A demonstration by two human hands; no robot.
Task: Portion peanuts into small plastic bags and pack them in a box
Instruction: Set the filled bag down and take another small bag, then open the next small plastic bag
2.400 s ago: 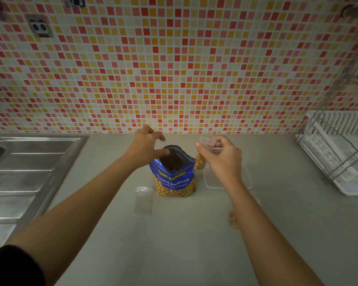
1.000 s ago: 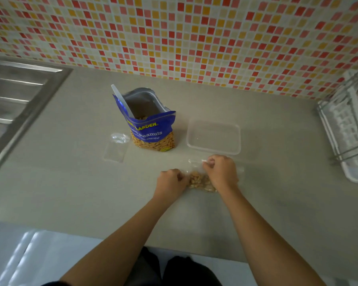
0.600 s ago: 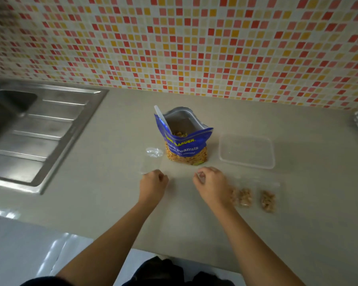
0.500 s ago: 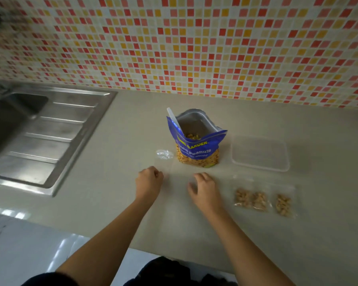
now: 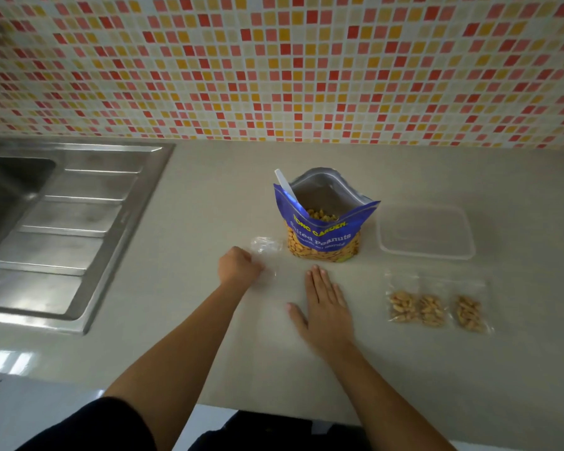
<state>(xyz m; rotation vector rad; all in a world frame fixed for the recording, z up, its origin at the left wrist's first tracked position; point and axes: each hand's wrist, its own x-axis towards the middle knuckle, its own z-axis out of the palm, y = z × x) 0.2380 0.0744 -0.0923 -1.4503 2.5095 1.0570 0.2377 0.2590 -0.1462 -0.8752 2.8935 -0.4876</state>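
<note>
Head view: the left hand (image 5: 238,266) has its fingers curled at the near edge of the empty clear bag (image 5: 265,250), though a true pinch cannot be confirmed; the right hand (image 5: 328,304) lies flat on the surface (image 5: 209,206), fingers straight, holding nothing. Just beyond the right fingers stands the open peanut pouch (image 5: 323,229) with a spoon (image 5: 284,185) in it, the clear box (image 5: 425,231) is farther right, and the filled bags (image 5: 437,309) lie right of those fingers. Likely faults: thin film slipping from a partial grip, or a forward reach tipping the pouch and spilling peanuts.
</note>
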